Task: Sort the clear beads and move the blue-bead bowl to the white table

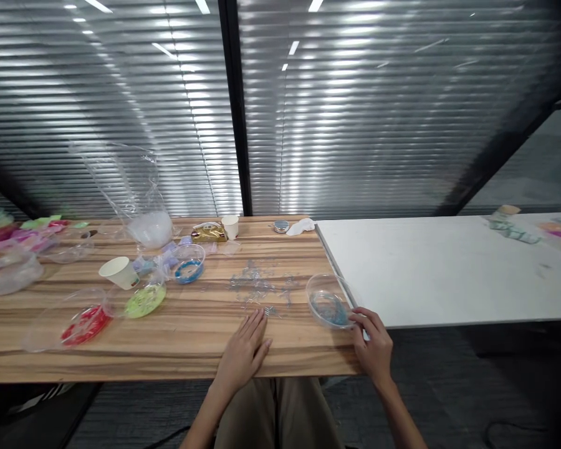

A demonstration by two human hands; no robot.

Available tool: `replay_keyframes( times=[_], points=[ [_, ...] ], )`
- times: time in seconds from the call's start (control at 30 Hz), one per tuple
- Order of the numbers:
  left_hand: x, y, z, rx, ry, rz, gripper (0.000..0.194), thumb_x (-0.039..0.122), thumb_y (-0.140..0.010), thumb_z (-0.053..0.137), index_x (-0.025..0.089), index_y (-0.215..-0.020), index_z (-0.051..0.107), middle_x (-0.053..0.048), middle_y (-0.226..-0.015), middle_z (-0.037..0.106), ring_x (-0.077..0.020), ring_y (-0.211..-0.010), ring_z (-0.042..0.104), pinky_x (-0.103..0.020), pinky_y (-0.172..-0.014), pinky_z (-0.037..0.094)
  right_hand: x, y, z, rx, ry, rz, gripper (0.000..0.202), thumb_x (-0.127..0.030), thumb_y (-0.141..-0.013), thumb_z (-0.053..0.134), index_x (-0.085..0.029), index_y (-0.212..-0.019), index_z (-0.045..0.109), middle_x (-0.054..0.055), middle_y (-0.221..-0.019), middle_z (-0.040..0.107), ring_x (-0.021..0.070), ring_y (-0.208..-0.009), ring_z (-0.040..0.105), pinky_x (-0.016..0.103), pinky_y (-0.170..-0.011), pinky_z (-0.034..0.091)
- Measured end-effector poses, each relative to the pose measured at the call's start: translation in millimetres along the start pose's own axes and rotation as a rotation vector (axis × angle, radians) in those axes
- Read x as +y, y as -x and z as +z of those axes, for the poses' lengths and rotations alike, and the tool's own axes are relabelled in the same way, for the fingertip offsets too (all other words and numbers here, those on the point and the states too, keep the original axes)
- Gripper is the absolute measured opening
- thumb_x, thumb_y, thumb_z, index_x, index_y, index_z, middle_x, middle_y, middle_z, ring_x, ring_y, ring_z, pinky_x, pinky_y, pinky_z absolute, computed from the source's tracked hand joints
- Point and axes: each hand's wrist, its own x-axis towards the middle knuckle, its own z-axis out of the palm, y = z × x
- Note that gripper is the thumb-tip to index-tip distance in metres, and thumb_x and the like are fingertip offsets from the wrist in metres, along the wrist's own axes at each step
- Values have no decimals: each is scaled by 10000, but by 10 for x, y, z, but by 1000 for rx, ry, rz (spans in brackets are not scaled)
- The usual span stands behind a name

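My left hand [245,349] lies flat on the wooden table, fingers stretched out. Its fingertips touch the near edge of a loose scatter of small clear and blue-grey pieces [257,280], too small to name. To the right, a clear round plastic bowl [315,288] stands at the wood's right side, with blue-grey bits in its bottom. My right hand [373,343] pinches the bowl's right near side between thumb and fingers.
On the left stand clear bowls with red pieces [85,325], yellow-green pieces [144,300] and blue pieces [189,271]. A paper cup [119,272] leans beside them. Behind are a clear bag [150,227], a gold packet [209,233] and a white tissue [301,226]. A white table [430,268] adjoins.
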Motion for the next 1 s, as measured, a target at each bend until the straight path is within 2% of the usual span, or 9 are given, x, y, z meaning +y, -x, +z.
replay_keyframes(
  times=[0.23,0.33,0.6,0.77,0.87,1.0],
  points=[
    [4,-3,31,85,56,-62,376,271,-929,444,192,-1292,498,-92,-1353,505,-235,-1252,473,-435,-1034,424,53,49,24,-52,48,-23,166,-167,-864,426,-183,-836,589,71,-917,593,204,-837,600,346,-723,494],
    [13,-1,43,102,68,-73,362,246,-913,463,188,-1264,526,-94,-1346,512,-235,-1240,486,-438,-1037,420,61,38,34,-20,72,-36,161,-159,-868,427,-176,-824,581,75,-903,587,202,-826,589,351,-734,489],
    [22,3,22,59,34,-98,373,249,-937,439,178,-1301,483,-87,-1369,489,-222,-1271,449,-438,-1059,394,19,48,-26,114,74,7,158,-158,-863,454,-164,-806,602,83,-923,593,211,-840,586,353,-726,479],
    [21,-31,17,23,50,-107,412,251,-941,435,184,-1348,433,-83,-1400,451,-224,-1293,420,-448,-1067,379,47,38,-32,79,29,55,180,-172,-853,452,-164,-787,619,84,-932,604,215,-862,595,346,-736,477],
    [1,-27,53,17,34,-107,413,267,-952,415,193,-1359,423,-73,-1416,430,-221,-1309,397,-446,-1076,368,67,23,-7,119,23,100,188,-177,-846,452,-166,-773,625,81,-917,612,215,-852,600,339,-720,478],
    [-51,1,123,32,-9,-79,416,287,-958,404,222,-1369,415,-54,-1422,421,-216,-1306,403,-439,-1064,387,91,16,39,101,51,56,190,-196,-855,454,-176,-779,627,76,-916,622,214,-848,608,338,-733,484]
  ],
)
